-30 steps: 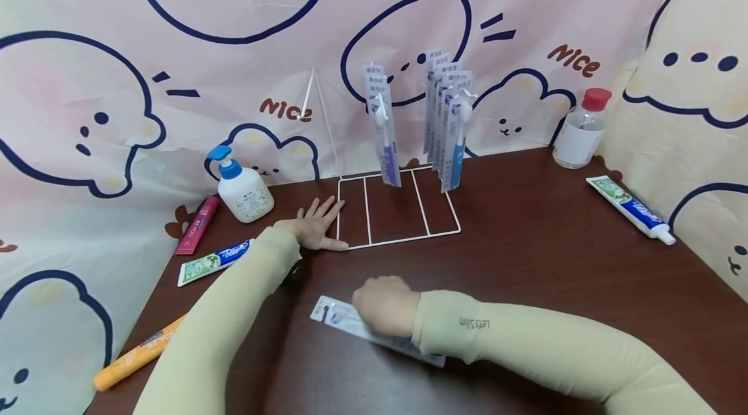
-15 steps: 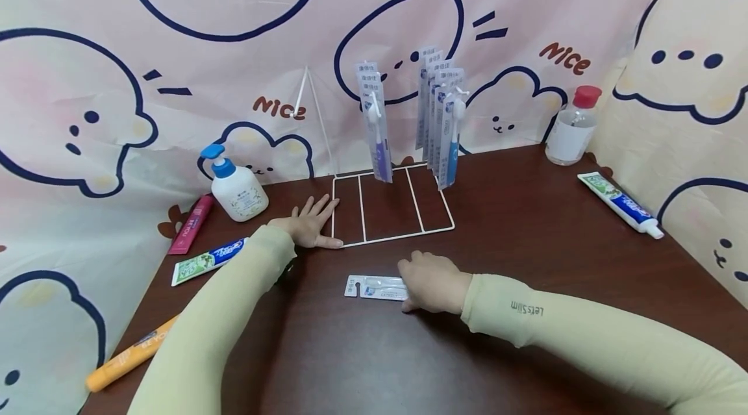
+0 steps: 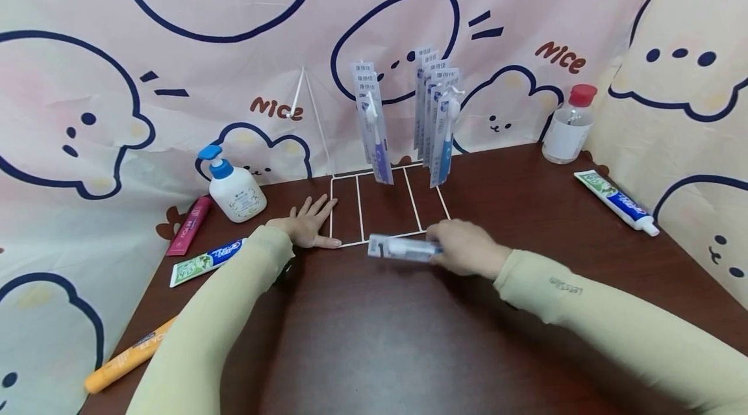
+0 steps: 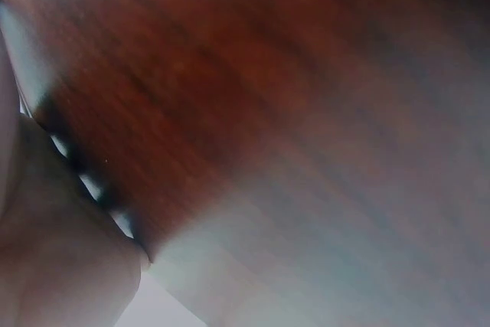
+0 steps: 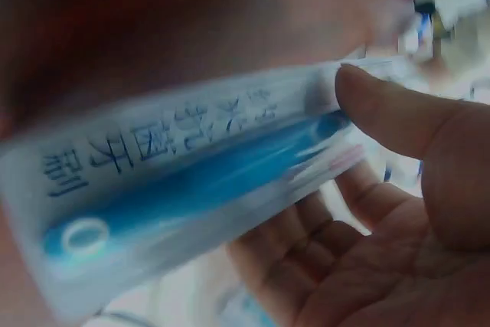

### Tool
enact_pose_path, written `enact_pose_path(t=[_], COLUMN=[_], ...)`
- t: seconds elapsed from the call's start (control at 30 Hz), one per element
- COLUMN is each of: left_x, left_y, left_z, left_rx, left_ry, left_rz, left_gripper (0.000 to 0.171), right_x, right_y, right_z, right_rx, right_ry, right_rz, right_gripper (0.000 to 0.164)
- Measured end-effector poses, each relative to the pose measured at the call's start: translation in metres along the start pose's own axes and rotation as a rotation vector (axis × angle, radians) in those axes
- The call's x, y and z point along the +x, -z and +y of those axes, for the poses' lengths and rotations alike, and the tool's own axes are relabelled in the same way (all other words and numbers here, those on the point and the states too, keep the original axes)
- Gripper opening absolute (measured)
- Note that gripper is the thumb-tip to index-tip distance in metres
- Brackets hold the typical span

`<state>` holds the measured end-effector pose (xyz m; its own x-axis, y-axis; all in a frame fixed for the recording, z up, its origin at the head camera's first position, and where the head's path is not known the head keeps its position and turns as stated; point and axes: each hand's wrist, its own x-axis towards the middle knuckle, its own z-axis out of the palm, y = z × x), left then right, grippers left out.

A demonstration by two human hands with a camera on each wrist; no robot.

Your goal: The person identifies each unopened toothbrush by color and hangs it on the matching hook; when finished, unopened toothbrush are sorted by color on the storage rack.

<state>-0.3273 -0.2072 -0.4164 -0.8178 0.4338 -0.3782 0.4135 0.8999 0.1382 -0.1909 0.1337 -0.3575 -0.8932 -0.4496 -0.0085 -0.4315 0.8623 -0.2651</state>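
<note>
My right hand [image 3: 465, 247] grips a packaged toothbrush [image 3: 403, 249] just above the table, by the front bar of a white wire display rack [image 3: 360, 210]. In the right wrist view the pack's blue handle [image 5: 195, 185] shows, with the thumb [image 5: 398, 109] on one side and curled fingers below. My left hand [image 3: 308, 226] lies with fingers spread at the rack's left front corner, its fingertips touching the frame. Toothbrush packs hang from the rack in two rows: a purple-handled one [image 3: 381, 155] fronts the left row, a blue-handled one [image 3: 444, 149] the right.
Left of the rack are a pump bottle [image 3: 237, 194], a pink tube [image 3: 188, 226], a toothpaste tube [image 3: 204, 264] and an orange tube [image 3: 130, 356]. A red-capped bottle [image 3: 567, 132] and another toothpaste tube [image 3: 616, 202] are at the right. A patterned cloth hangs behind.
My right hand has picked the toothbrush pack up off the table and carried it forward and right, to the rack's front edge. My left hand has stayed at the rack's corner.
</note>
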Motion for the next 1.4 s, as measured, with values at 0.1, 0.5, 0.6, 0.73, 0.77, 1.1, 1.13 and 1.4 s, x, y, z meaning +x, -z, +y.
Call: enact_pose_path(t=[0.1, 0.5, 0.6, 0.73, 0.77, 1.1, 1.13, 1.4], left_x=[0.001, -0.006, -0.007, -0.008, -0.008, -0.009, -0.009, -0.011], left_y=[0.0, 0.008, 0.005, 0.003, 0.004, 0.008, 0.008, 0.009], left_z=[-0.001, 0.005, 0.006, 0.008, 0.008, 0.008, 0.008, 0.011], left_rx=[0.007, 0.017, 0.019, 0.026, 0.028, 0.047, 0.048, 0.033], left_ry=[0.005, -0.01, -0.009, -0.004, -0.003, 0.002, 0.003, 0.007], left_rz=[0.0, -0.016, -0.014, -0.016, -0.016, -0.013, -0.015, -0.02], left_gripper=[0.113, 0.112, 0.113, 0.112, 0.112, 0.112, 0.111, 0.11], right_x=[-0.004, -0.022, -0.017, -0.011, -0.01, 0.008, 0.011, 0.022], right_y=[0.021, 0.09, 0.096, 0.097, 0.096, 0.088, 0.088, 0.086], right_z=[0.018, 0.036, 0.036, 0.039, 0.04, 0.049, 0.049, 0.047], right_rx=[0.118, 0.515, 0.546, 0.576, 0.585, 0.674, 0.684, 0.754], right_ry=[-0.011, -0.124, -0.125, -0.125, -0.129, -0.113, -0.106, -0.089], right_rz=[0.069, 0.372, 0.418, 0.438, 0.439, 0.415, 0.404, 0.353], right_gripper=[0.019, 0.039, 0.044, 0.044, 0.044, 0.051, 0.052, 0.055])
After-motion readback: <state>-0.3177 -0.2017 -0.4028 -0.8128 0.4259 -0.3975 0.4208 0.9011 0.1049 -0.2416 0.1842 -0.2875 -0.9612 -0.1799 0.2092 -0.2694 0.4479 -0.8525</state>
